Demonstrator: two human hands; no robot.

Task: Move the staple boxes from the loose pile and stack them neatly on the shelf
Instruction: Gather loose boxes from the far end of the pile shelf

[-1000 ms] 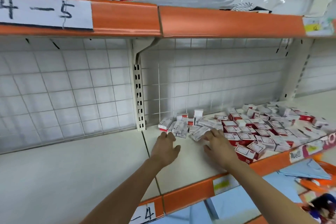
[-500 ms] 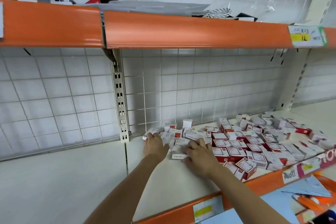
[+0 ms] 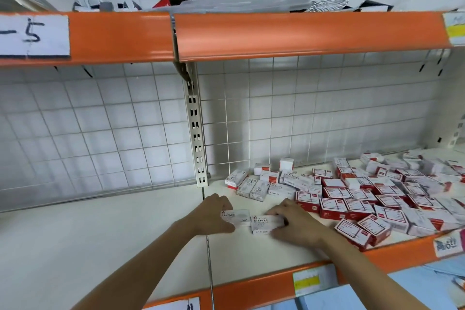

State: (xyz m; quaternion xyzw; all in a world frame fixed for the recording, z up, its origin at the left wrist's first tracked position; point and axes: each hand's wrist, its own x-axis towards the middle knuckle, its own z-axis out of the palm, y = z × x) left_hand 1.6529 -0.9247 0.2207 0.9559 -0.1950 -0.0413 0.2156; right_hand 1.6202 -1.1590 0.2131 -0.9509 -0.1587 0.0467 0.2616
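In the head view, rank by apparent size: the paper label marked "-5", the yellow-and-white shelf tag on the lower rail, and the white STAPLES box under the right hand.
1. Paper label marked "-5", largest, though cut off by the frame edge.
2. Yellow-and-white shelf tag.
3. White STAPLES box, partly covered by the right hand.
The last two look close; the tag sits nearer the camera.

White wire-grid back panel (image 3: pixel 314 113) behind the bay, slotted metal upright (image 3: pixel 195 133) splitting it down the middle. Upper orange shelf edge (image 3: pixel 302 35) carries a handwritten paper label (image 3: pixel 32 35) at left and a yellow tag (image 3: pixel 456 29) at far right. Light is even, flat.
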